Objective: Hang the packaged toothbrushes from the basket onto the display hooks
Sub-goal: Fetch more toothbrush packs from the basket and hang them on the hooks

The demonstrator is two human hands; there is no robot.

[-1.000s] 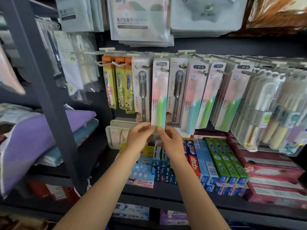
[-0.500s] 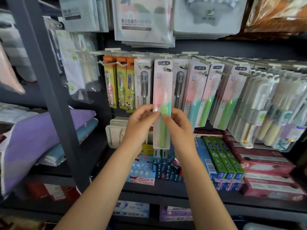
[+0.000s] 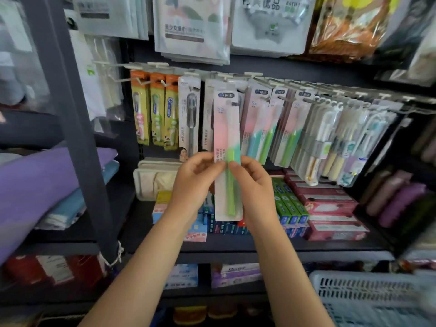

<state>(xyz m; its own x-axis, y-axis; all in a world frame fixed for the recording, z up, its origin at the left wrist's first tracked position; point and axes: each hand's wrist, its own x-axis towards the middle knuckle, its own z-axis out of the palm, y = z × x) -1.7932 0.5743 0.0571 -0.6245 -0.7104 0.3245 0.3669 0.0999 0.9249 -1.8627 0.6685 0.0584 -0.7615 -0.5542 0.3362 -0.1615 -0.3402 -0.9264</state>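
While upright before display hooks [image 3: 236, 77]: pink-green toothbrush pack [image 3: 227, 147] pinched mid-height by left hand [image 3: 192, 182] and right hand [image 3: 256, 185], fingers curled on edges; basket [image 3: 368, 293] lower right.

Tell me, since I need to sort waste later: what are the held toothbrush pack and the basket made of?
Toothbrush pack: seemingly printed card with a glossy clear plastic front, judging by its sheen. Basket: pale moulded plastic, by its slotted lattice wall.

Dark shelf [image 3: 236, 246] — toothpaste boxes [image 3: 330, 206] lying on it.
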